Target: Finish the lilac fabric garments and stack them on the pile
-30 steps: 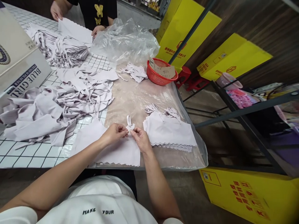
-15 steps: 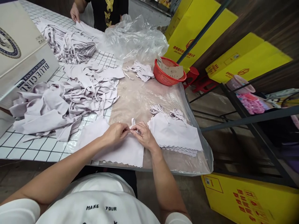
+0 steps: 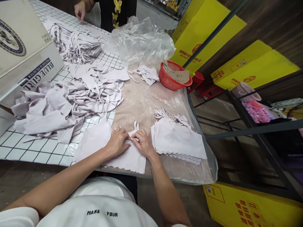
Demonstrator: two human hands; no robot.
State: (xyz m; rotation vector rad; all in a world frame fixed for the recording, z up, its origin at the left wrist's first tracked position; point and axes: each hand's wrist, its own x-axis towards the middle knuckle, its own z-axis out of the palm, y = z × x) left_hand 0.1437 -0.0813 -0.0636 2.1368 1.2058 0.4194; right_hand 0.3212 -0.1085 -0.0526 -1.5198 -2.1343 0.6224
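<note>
A pale lilac fabric piece [image 3: 129, 159] with a scalloped lower edge lies at the table's near edge. Its thin strap loop [image 3: 136, 125] sticks up beyond my fingers. My left hand [image 3: 117, 142] and my right hand [image 3: 142, 142] meet over the piece's top edge, fingertips pinched together on the strap. A neat stack of the same pieces [image 3: 178, 140] lies just to the right of my right hand. A loose heap of unsorted lilac fabric [image 3: 68, 101] spreads to the left.
A red basket [image 3: 174, 76] with a cardboard tag sits at the far right, beside a crumpled clear plastic bag [image 3: 142, 42]. A large carton [image 3: 21, 53] stands at the left. Another person's hand [image 3: 80, 9] works at the far end. Yellow boxes [image 3: 255, 67] and a metal rack stand on the right.
My hands have lowered the strap from above the table down onto the fabric piece and now press on it. The camera view has shifted slightly.
</note>
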